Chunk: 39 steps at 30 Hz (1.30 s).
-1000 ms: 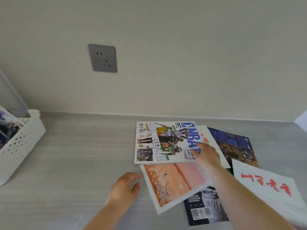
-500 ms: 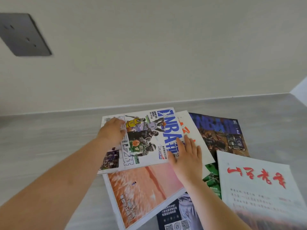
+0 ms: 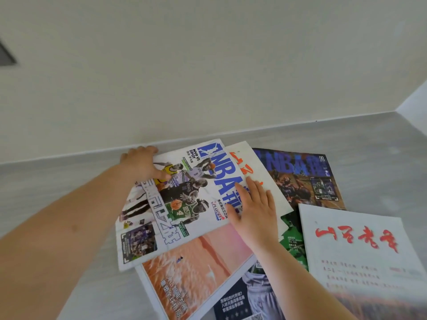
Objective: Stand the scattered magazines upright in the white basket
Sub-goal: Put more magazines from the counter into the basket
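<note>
Several magazines lie in an overlapping heap on the grey counter (image 3: 57,181). On top is a white NBA magazine (image 3: 184,204) with basketball players on its cover. My left hand (image 3: 141,165) grips its far left corner, thumb on the cover and fingers over the edge. My right hand (image 3: 254,209) lies flat with straight fingers on its right edge. Under it are an orange-pink magazine (image 3: 196,273), a white one with orange marks (image 3: 249,162), a dark NBA magazine (image 3: 300,176), a green one (image 3: 293,234) and a dark blue one (image 3: 242,303). The white basket is out of view.
A white magazine with red characters (image 3: 358,250) lies at the right, over the heap's edge. The cream wall runs close behind the magazines. A grey wall socket (image 3: 5,56) shows at the far left edge. Bare counter stretches left of the heap.
My left hand went from the counter beside the orange magazine to the NBA magazine's far corner and took hold. The view swung right, so the basket dropped out of sight.
</note>
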### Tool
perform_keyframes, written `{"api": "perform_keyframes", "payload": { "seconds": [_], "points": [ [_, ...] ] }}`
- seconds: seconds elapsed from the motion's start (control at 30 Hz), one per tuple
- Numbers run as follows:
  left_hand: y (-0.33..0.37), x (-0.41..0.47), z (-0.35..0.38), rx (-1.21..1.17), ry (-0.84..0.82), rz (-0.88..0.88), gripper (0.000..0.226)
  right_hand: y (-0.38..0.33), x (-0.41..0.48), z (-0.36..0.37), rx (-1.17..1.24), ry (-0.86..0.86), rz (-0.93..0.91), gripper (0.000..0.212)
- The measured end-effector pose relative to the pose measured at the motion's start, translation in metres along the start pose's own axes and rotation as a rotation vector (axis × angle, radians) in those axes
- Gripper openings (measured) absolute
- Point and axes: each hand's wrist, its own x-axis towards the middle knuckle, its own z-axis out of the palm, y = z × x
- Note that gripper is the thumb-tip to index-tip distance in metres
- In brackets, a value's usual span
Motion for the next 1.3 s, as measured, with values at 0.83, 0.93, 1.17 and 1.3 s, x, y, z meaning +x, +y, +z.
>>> {"api": "perform_keyframes", "payload": {
  "seconds": [0.83, 0.93, 1.17, 1.3],
  "points": [
    [-0.129, -0.242, -0.045, -1.065, 0.655, -0.042, 0.035, -0.155, -0.034, -0.083, 1.16, -0.328, 0.118, 0.016],
    [-0.165, -0.267, -0.055, -1.077, 0.732, -0.051, 0.035, -0.212, -0.034, -0.095, 1.14, -0.329, 0.079, 0.018],
    [-0.274, -0.319, -0.081, -0.852, 0.884, -0.221, 0.02, -0.361, -0.027, -0.108, 0.963, -0.191, -0.221, 0.023],
    [-0.327, -0.341, -0.084, -0.694, 0.964, -0.323, 0.029, -0.441, -0.024, -0.113, 0.958, -0.148, -0.396, 0.024]
  ]
}}
